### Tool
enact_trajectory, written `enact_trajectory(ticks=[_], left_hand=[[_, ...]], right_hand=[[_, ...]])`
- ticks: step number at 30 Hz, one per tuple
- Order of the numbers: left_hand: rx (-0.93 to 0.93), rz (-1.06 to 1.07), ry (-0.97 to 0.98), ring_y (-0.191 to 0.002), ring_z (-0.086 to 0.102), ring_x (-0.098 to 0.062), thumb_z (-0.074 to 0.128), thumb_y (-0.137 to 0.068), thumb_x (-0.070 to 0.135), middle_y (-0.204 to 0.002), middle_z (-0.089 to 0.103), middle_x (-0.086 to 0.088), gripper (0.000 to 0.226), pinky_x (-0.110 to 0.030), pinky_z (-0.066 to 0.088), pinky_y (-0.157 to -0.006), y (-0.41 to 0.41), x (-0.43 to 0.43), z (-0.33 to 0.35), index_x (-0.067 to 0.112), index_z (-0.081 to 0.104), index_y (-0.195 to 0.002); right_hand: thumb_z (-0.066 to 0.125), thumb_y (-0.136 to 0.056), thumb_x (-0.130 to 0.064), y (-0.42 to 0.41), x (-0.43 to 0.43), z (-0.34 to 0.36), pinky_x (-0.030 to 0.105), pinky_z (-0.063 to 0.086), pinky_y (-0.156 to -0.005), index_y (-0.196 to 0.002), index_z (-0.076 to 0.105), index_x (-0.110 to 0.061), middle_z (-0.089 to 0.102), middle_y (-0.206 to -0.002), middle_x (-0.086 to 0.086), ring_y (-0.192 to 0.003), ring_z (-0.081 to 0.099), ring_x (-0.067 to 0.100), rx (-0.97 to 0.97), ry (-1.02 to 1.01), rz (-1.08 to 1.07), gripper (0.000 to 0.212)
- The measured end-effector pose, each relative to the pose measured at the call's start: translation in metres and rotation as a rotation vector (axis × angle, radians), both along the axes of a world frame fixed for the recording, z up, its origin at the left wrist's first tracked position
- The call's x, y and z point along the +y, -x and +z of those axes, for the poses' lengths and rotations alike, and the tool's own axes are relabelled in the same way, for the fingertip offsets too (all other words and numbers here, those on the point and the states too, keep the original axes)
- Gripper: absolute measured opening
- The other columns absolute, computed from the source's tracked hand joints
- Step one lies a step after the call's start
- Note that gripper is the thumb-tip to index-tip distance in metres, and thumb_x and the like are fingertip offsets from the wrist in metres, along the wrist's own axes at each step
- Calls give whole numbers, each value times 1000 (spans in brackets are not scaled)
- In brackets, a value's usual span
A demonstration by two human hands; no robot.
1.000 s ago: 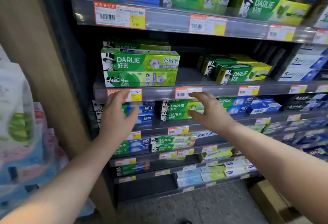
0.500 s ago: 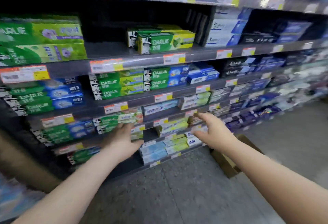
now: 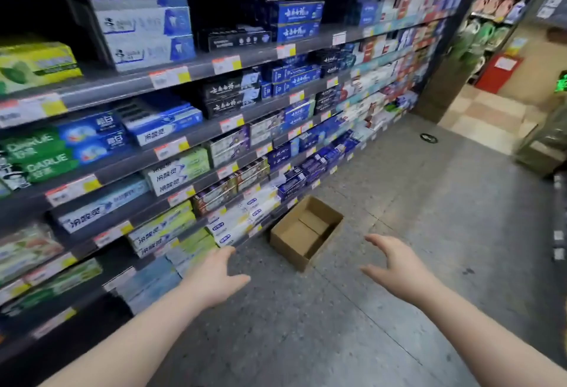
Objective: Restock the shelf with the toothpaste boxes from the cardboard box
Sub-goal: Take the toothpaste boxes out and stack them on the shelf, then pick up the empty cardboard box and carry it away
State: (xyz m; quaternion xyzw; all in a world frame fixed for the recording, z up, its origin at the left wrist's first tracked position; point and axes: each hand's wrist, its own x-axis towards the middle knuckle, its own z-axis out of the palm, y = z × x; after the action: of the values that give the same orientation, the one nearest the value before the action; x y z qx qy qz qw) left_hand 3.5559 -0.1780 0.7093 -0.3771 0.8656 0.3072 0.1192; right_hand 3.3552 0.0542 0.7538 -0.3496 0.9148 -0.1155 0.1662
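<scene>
A brown cardboard box (image 3: pixel 294 247) stands open on the floor at the foot of the shelf (image 3: pixel 122 85). Only bare cardboard shows inside it. The shelf rows hold many toothpaste boxes (image 3: pixel 46 153) in green, blue, white and black. My left hand (image 3: pixel 216 279) hovers above the floor just left of the cardboard box, fingers relaxed, holding nothing. My right hand (image 3: pixel 395 267) hovers to the right of the box, fingers spread and slightly bent, also holding nothing.
Grey speckled floor (image 3: pixel 399 202) runs along the aisle to the right. A dark pillar (image 3: pixel 451 49) ends the shelf run, with a red cabinet (image 3: pixel 497 73) and tiled floor beyond. A low object (image 3: pixel 543 147) sits at the right edge.
My view swung right and down from the green toothpaste rows to the cardboard box. Both hands dropped from shelf height to just above the floor, on either side of the box.
</scene>
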Motion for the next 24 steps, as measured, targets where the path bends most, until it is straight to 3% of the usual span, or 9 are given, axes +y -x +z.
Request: enact_trajectory(ticks=[9, 19, 24], left_hand=[[-66, -163, -45, -134, 37, -25, 59, -76, 53, -149, 32, -5, 81, -39, 36, -107, 142, 15, -43, 20, 25, -142], [-91, -204, -132, -131, 40, -24, 59, -75, 52, -148, 34, -4, 80, -39, 39, -105, 336, -59, -80, 20, 28, -141], [-75, -127, -182, -131, 41, -25, 60, -77, 49, -149, 34, -4, 79, -42, 41, -104, 404, -84, -92, 22, 25, -142]], right_hand=[[58, -83, -41, 96, 36, -24, 36, 31, -109, -137, 35, -24, 42, -142, 0, -132, 36, 19, -64, -36, -160, 61], [59, -84, -37, 279, -23, -23, 29, 29, -108, -139, 33, -21, 42, -143, 3, -132, 37, 20, -60, -137, -236, 62], [59, -84, -37, 353, -50, -28, 29, 29, -107, -138, 34, -23, 43, -142, 2, -132, 37, 20, -93, -172, -239, 62]])
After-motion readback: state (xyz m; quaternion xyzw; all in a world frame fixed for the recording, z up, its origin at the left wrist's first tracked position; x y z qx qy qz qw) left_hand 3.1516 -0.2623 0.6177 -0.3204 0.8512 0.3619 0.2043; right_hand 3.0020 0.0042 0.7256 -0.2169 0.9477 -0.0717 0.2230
